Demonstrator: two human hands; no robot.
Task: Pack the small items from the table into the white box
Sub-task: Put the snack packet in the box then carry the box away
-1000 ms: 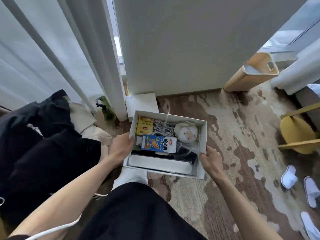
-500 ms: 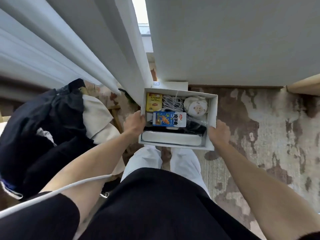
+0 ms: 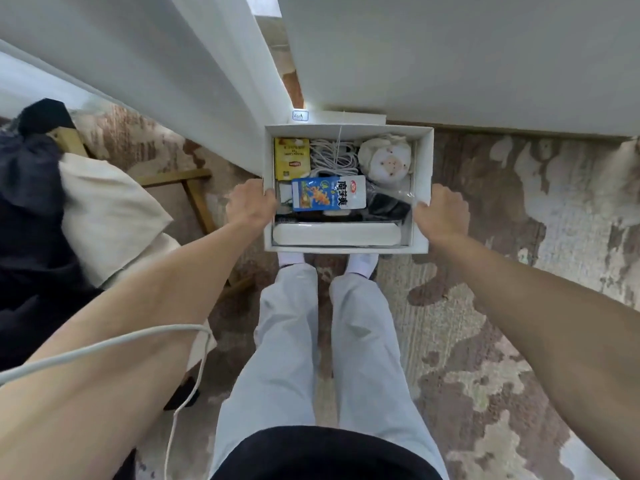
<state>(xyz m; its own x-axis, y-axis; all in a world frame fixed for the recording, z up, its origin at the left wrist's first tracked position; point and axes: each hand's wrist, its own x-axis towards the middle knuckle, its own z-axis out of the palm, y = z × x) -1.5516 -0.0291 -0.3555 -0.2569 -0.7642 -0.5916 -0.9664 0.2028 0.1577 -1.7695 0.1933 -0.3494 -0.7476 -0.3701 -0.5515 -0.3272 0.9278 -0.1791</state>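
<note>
Both hands clamp the white box (image 3: 424,188) by its side walls, left hand (image 3: 250,205), right hand (image 3: 440,210), above the carpet. Inside: white bar at near wall, blue packet (image 3: 328,192) mid, yellow tea box (image 3: 291,158) far-left corner, cable coil (image 3: 332,157), round white item (image 3: 387,160) far-right

The white box (image 3: 423,188) looks like matt card, smooth-walled. Inside, at its 10 o'clock corner, a yellow tea packet (image 3: 291,159) of paper; at centre a blue snack pouch (image 3: 328,193) of glossy plastic film. Beside it a coiled white cable (image 3: 333,155), smooth plastic. The carpet (image 3: 519,237) is rough, mottled pile.
</note>
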